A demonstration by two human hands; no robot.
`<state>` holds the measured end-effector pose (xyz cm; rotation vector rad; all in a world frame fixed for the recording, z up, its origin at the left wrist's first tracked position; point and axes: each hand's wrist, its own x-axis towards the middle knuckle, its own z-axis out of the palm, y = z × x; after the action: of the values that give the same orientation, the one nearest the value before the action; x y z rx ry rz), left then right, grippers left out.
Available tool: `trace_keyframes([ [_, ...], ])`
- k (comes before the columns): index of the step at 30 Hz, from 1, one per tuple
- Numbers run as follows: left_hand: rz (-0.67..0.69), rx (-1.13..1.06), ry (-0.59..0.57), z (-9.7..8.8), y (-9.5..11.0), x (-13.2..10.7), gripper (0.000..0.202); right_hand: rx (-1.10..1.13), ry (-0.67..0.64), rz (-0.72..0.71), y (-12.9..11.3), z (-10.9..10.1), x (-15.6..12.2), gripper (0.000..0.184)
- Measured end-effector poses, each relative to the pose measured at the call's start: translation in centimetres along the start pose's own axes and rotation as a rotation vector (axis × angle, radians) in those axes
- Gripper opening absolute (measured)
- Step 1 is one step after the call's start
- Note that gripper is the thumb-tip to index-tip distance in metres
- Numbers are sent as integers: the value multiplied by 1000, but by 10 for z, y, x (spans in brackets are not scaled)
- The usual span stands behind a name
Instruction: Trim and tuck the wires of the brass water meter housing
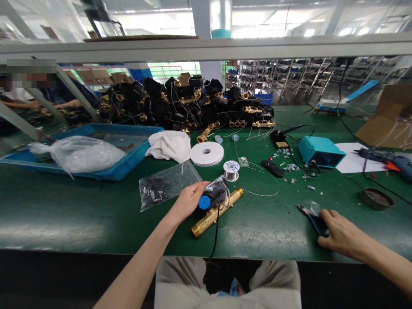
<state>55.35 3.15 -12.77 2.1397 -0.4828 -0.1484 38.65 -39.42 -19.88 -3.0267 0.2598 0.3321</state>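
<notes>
My left hand (190,198) grips the near-left side of a black electronic housing (216,195) with a blue round cap (204,202). This housing sits on a brass pipe body (214,216), like a flow meter, lying slantwise on the bench. A black cable runs from it over the front edge. Over to the right, my right hand (341,234) has its fingers closed about the dark blue handles of a pair of cutting pliers (310,221). The pliers' jaws point away to the left, and part of the handles is hidden by the fingers.
Beyond the meter stand a solder spool (231,171), a white tape roll (206,153) and a bag of black parts (161,184). A blue tray (128,165) is left; a teal soldering station (321,151) and round tin (376,199) are right. Meters (180,105) pile behind.
</notes>
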Motion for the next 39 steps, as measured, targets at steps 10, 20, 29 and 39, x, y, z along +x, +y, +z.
trace_keyframes([
  [10, 177, 67, 59, 0, 10, 15, 35, 70, 61, 33, -5, 2, -2, 45],
  [20, 210, 319, 189, 2, 35, -9, 26, 626, -79, -15, -41, -34, -6, 46],
  [29, 253, 333, 149, 24, 15, -4, 26, 582, -14, -149, -96, -52, 9, 41],
  [39, 293, 321, 36, 5, 23, 2, 31, 373, 178, -228, -102, -53, 13, 49],
])
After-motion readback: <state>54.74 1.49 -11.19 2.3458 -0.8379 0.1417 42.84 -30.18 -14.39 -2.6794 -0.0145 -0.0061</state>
